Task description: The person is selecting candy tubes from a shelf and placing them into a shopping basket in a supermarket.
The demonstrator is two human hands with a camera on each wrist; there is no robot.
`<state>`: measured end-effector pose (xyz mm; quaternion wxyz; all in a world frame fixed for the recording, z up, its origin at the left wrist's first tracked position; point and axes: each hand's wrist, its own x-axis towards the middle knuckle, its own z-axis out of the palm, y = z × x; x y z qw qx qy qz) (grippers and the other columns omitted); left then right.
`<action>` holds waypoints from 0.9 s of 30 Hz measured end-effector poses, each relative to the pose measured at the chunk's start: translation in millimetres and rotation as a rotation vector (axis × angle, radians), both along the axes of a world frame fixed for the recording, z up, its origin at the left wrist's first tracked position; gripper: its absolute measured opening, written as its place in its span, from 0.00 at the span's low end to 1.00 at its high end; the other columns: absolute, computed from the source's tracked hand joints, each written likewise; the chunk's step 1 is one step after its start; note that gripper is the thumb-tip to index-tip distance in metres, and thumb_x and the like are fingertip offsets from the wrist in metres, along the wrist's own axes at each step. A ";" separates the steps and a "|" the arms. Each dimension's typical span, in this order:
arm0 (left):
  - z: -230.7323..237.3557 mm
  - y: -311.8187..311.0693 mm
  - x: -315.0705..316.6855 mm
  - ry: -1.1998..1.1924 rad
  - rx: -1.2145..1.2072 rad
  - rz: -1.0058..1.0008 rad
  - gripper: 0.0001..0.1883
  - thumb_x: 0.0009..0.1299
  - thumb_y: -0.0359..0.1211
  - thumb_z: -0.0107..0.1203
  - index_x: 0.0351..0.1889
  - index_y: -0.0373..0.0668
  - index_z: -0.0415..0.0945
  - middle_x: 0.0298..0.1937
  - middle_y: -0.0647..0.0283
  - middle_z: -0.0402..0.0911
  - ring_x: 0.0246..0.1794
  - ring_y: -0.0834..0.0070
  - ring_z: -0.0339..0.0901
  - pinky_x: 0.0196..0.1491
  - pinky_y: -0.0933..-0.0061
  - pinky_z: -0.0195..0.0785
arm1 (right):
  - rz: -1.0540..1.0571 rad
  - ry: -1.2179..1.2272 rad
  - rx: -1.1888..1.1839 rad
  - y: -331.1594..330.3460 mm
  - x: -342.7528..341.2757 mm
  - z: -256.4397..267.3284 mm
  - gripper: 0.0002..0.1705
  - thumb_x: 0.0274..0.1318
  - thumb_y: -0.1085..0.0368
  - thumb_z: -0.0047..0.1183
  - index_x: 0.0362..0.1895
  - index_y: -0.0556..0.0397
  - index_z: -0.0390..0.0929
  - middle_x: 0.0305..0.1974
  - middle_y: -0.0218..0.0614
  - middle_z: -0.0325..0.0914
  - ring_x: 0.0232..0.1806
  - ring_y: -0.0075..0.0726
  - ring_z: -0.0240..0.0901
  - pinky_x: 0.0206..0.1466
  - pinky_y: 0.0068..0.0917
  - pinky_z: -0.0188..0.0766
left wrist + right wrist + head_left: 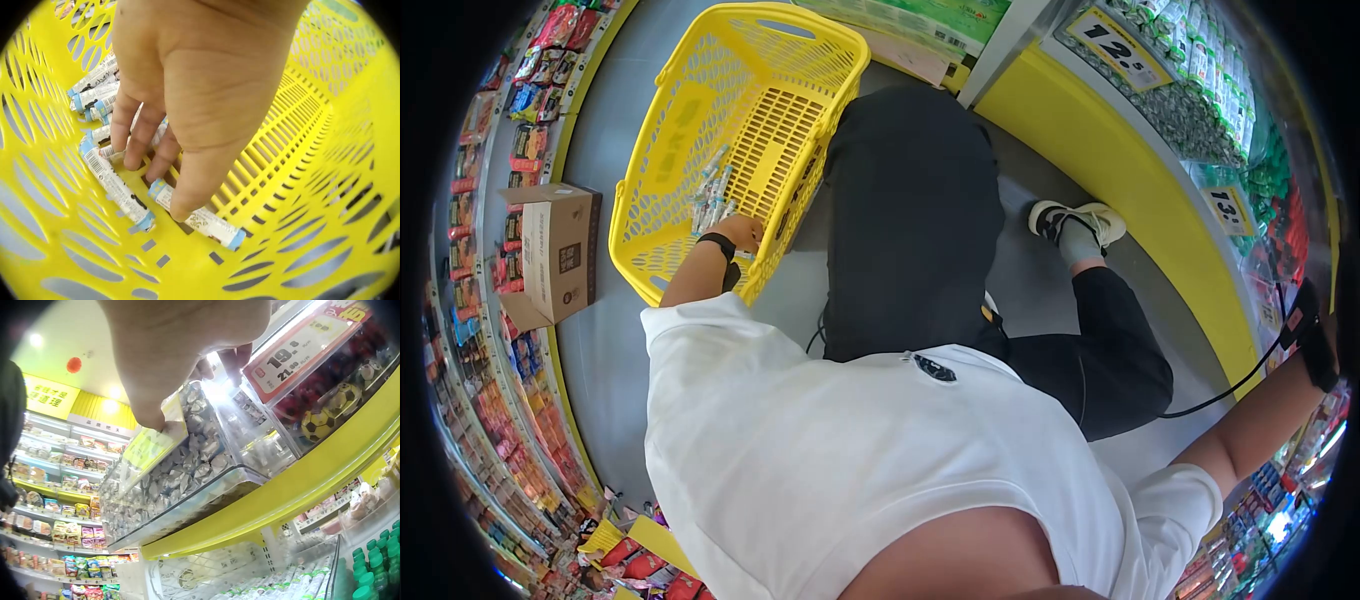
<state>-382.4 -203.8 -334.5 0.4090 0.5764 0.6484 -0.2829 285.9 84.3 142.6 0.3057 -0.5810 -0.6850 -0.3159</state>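
Note:
Down inside the yellow shopping basket (670, 190) is my left hand (200, 94), fingers pointing toward the basket floor. Its thumb tip lies over one white wrapped stick (215, 228) with light-blue ends. Another similar stick (115, 187) lies beside the fingers, and several more are heaped behind them, partly covered by the hand. My right hand (194, 337) is up at a clear bin (181, 515) of silver-wrapped pieces. The thumb overlaps the yellow price card (156, 447) on the bin, while the fingers hang past its corner; I cannot tell whether they grip it.
An open cardboard box (560, 255) stands left of the basket by the snack shelves (465, 240). My bent leg (915, 220) is right beside the basket. A yellow shelf base (1120, 170) curves along the right. Green-capped bottles (375, 569) stand below the bin.

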 end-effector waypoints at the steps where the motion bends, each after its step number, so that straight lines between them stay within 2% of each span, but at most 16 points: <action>1: 18.8 5.8 15.1 0.035 -0.023 -0.035 0.16 0.53 0.37 0.63 0.39 0.44 0.80 0.40 0.56 0.82 0.45 0.58 0.78 0.47 0.62 0.71 | 0.307 0.046 -0.038 -23.0 -19.0 -1.8 0.51 0.51 0.34 0.56 0.64 0.62 0.57 0.51 0.53 0.62 0.47 0.50 0.65 0.45 0.43 0.66; 3: 33.1 7.0 34.0 0.078 0.015 -0.110 0.17 0.52 0.35 0.62 0.40 0.43 0.81 0.40 0.52 0.82 0.44 0.55 0.79 0.46 0.60 0.71 | 0.268 0.078 -0.035 -12.5 -5.2 -0.5 0.51 0.50 0.34 0.56 0.64 0.61 0.57 0.49 0.51 0.62 0.43 0.47 0.64 0.41 0.42 0.66; 6: 30.5 5.1 34.4 0.090 -0.068 -0.195 0.16 0.62 0.38 0.55 0.45 0.42 0.79 0.45 0.48 0.80 0.48 0.52 0.76 0.47 0.57 0.70 | 0.272 0.027 0.027 -7.7 -4.4 -3.9 0.52 0.49 0.33 0.57 0.64 0.59 0.57 0.49 0.50 0.62 0.42 0.45 0.64 0.40 0.41 0.66; 7: 21.0 -0.2 28.7 0.066 0.009 -0.136 0.15 0.51 0.35 0.62 0.38 0.42 0.82 0.40 0.49 0.82 0.45 0.54 0.79 0.46 0.59 0.71 | 0.285 -0.006 0.058 -7.6 -6.2 -5.1 0.52 0.48 0.33 0.57 0.64 0.59 0.57 0.49 0.51 0.62 0.43 0.46 0.64 0.40 0.41 0.66; 9: -4.8 -10.3 12.4 0.042 0.025 -0.139 0.15 0.52 0.34 0.62 0.38 0.41 0.82 0.40 0.48 0.82 0.44 0.54 0.79 0.46 0.59 0.71 | 0.318 0.013 0.049 -3.3 2.0 -3.3 0.51 0.49 0.34 0.57 0.65 0.59 0.57 0.50 0.51 0.62 0.43 0.46 0.64 0.41 0.41 0.66; 13: 2.9 -10.5 17.7 0.030 0.074 -0.084 0.15 0.52 0.33 0.62 0.37 0.39 0.82 0.38 0.48 0.82 0.42 0.53 0.79 0.45 0.59 0.72 | 0.359 0.044 0.024 -2.2 3.1 -2.4 0.51 0.50 0.35 0.57 0.65 0.60 0.57 0.52 0.52 0.61 0.44 0.47 0.63 0.44 0.42 0.66; 16: -16.4 -14.6 1.6 -0.009 0.019 -0.143 0.14 0.54 0.34 0.60 0.38 0.39 0.82 0.40 0.48 0.82 0.44 0.54 0.79 0.46 0.59 0.72 | 0.281 0.005 0.037 -10.6 -9.1 -5.4 0.51 0.51 0.35 0.57 0.64 0.61 0.56 0.53 0.52 0.60 0.46 0.48 0.63 0.46 0.43 0.66; 20: -18.4 -19.7 2.1 -0.002 0.054 -0.067 0.14 0.58 0.35 0.57 0.38 0.38 0.81 0.42 0.49 0.81 0.46 0.54 0.78 0.47 0.59 0.71 | 0.309 0.001 0.038 -16.0 -15.5 -7.6 0.52 0.50 0.35 0.56 0.64 0.62 0.55 0.54 0.52 0.60 0.46 0.48 0.64 0.46 0.43 0.66; 25: 24.9 7.8 8.6 -0.059 0.092 0.036 0.16 0.59 0.37 0.58 0.42 0.37 0.79 0.37 0.51 0.81 0.39 0.54 0.78 0.45 0.58 0.70 | 0.347 -0.003 0.026 -17.9 -15.3 -7.8 0.49 0.50 0.36 0.58 0.63 0.60 0.57 0.52 0.50 0.60 0.45 0.45 0.64 0.43 0.39 0.68; 27: 50.7 17.8 14.6 -0.119 0.247 0.202 0.18 0.59 0.39 0.59 0.43 0.37 0.78 0.36 0.53 0.81 0.38 0.56 0.77 0.44 0.58 0.70 | 0.376 0.006 0.007 -17.7 -16.0 -6.1 0.48 0.50 0.37 0.58 0.62 0.59 0.57 0.52 0.48 0.61 0.45 0.44 0.63 0.42 0.38 0.68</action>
